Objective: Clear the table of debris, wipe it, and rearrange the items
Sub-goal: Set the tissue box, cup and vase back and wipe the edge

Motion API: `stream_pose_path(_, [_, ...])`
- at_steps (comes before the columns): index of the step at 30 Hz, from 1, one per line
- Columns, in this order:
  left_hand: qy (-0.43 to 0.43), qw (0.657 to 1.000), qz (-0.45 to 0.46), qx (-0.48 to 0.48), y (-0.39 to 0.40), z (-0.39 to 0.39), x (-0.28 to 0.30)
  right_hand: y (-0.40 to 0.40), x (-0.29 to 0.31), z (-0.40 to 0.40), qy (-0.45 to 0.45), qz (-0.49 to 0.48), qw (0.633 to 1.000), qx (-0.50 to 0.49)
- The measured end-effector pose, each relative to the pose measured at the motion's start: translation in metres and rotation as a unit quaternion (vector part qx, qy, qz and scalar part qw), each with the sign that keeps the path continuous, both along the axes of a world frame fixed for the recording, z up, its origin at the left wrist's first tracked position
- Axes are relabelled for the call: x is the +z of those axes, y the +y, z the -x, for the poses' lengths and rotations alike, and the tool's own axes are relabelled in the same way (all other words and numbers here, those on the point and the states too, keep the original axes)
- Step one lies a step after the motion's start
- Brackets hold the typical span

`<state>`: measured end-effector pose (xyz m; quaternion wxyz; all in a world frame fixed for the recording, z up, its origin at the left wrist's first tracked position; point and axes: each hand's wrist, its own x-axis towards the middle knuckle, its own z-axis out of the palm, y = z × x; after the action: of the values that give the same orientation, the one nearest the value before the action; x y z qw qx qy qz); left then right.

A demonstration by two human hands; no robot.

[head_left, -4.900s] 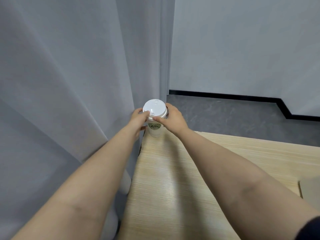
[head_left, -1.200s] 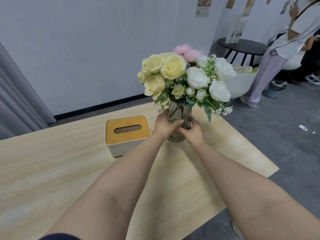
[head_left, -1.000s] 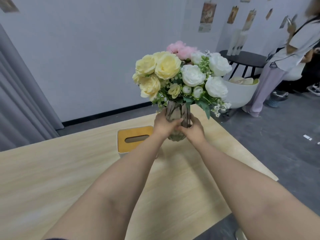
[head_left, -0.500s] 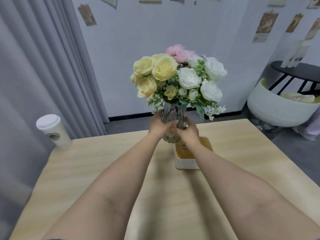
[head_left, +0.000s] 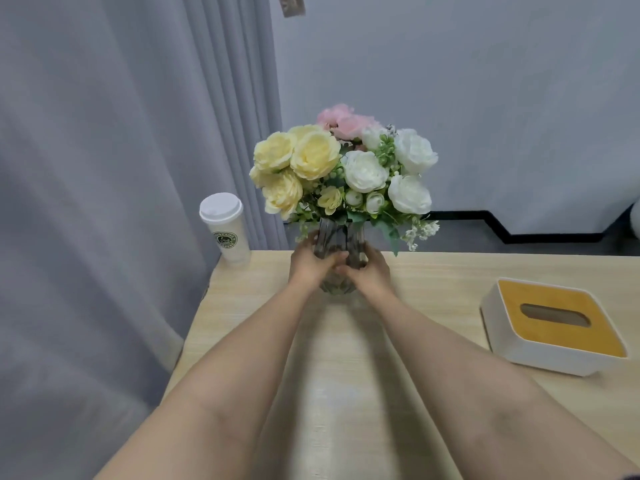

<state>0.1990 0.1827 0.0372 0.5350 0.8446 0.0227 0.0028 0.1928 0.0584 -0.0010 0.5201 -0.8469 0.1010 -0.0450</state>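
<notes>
Both hands are wrapped round a ribbed glass vase (head_left: 337,268), left hand (head_left: 309,264) and right hand (head_left: 369,271) gripping opposite sides, thumbs meeting in front. It sits on the pale wood-grain table (head_left: 346,375) near the far edge, packed with ruffled yellow, white and pink flowers (head_left: 343,168). A white lidded paper cup (head_left: 225,227) is at 10 o'clock from the vase, and a rounded white tissue box (head_left: 550,327) with a mustard top at 4.

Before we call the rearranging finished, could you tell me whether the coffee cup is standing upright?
Upright: the coffee cup stands on its base at the far left corner of the table, white lid on top, logo level.
</notes>
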Motion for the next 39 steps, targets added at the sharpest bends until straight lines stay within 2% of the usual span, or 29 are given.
stream_pose_path(6, [0.016, 0.999, 0.021, 0.044, 0.059, -0.024, -0.036, 0.058, -0.02, -0.022, 0.005, 0.019, 0.999, 0.034])
stream_pose_path(10, [0.004, 0.999, -0.001, 0.048, 0.086, -0.041, -0.049, 0.086, -0.027, -0.035, -0.003, 0.025, 0.999, 0.042])
stream_pose_path(19, [0.001, 0.999, -0.002, 0.047, 0.116, -0.065, -0.059, 0.117, -0.037, -0.06, -0.005, 0.025, 0.999, 0.046])
stream_pose_path(27, [0.005, 0.999, 0.009, 0.032, 0.121, -0.071, -0.059, 0.12, -0.034, -0.066, 0.018, 0.031, 0.997, 0.065])
stream_pose_path(30, [0.016, 1.0, -0.015, 0.013, 0.122, -0.067, -0.055, 0.116, -0.025, -0.062, 0.033, 0.038, 0.995, 0.081])
stream_pose_path(35, [0.014, 0.996, -0.085, 0.008, 0.119, -0.045, -0.048, 0.089, -0.009, -0.04, 0.061, 0.109, 0.981, 0.145])
stream_pose_path(39, [0.043, 0.995, -0.083, 0.029, 0.108, -0.022, -0.046, 0.058, 0.0, -0.017, 0.078, 0.119, 0.979, 0.148])
